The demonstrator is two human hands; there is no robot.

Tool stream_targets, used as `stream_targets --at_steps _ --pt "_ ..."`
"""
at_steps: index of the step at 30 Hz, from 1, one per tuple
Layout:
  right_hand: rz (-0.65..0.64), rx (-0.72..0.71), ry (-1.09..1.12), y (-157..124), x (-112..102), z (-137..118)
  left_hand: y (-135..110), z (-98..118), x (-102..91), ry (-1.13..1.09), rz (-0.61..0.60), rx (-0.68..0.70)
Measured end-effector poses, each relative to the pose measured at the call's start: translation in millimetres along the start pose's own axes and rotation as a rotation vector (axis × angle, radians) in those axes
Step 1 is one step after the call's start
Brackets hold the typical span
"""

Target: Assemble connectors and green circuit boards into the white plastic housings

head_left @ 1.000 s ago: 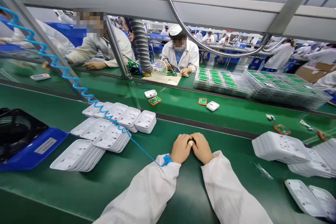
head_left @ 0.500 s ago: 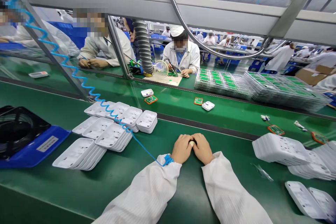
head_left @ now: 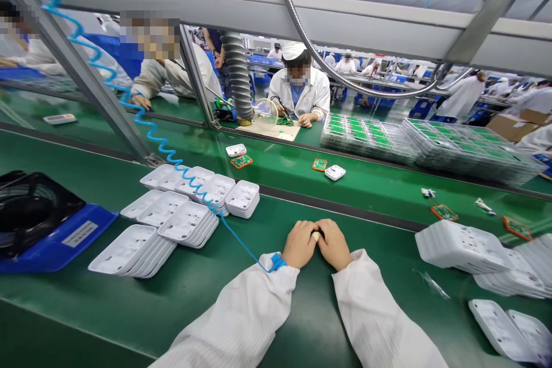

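Note:
My left hand (head_left: 299,244) and my right hand (head_left: 333,244) rest together on the green work surface (head_left: 241,253), backs up, fingertips touching. Both are closed, with the fingers curled under. A small pale yellow cover or piece (head_left: 316,236) shows at the thumbs between them. Whatever the fingers hold, if anything, is hidden. A blue wrist strap (head_left: 276,263) with a coiled cord circles my left wrist. To the left stand stacks of white plastic housings (head_left: 187,221); further housings (head_left: 463,246) are stacked on the right.
Beyond a dark rail runs a green belt (head_left: 284,169) carrying green boards with orange edging (head_left: 319,165) and white housings (head_left: 335,172). A black fan on a blue base (head_left: 64,241) stands left. Clear plastic wrapping (head_left: 433,284) lies right. Co-workers sit opposite, near stacked clear trays (head_left: 366,135).
The boards and housings on the belt have shifted left. A co-worker's hands at the upper left have moved apart. My hands stay in place.

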State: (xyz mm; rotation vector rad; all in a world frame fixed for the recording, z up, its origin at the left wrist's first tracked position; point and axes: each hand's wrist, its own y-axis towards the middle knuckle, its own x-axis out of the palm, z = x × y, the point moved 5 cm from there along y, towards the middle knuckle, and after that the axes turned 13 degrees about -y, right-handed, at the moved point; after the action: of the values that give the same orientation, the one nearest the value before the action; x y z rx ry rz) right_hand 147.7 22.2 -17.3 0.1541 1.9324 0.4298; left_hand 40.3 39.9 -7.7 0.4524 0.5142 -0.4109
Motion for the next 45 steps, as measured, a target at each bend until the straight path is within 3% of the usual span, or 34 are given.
stream_targets --at_steps 45 --pt "-0.009 -0.01 0.011 0.2 -1.1 -1.8 0.3 0.6 0.2 0.021 -0.02 -0.008"
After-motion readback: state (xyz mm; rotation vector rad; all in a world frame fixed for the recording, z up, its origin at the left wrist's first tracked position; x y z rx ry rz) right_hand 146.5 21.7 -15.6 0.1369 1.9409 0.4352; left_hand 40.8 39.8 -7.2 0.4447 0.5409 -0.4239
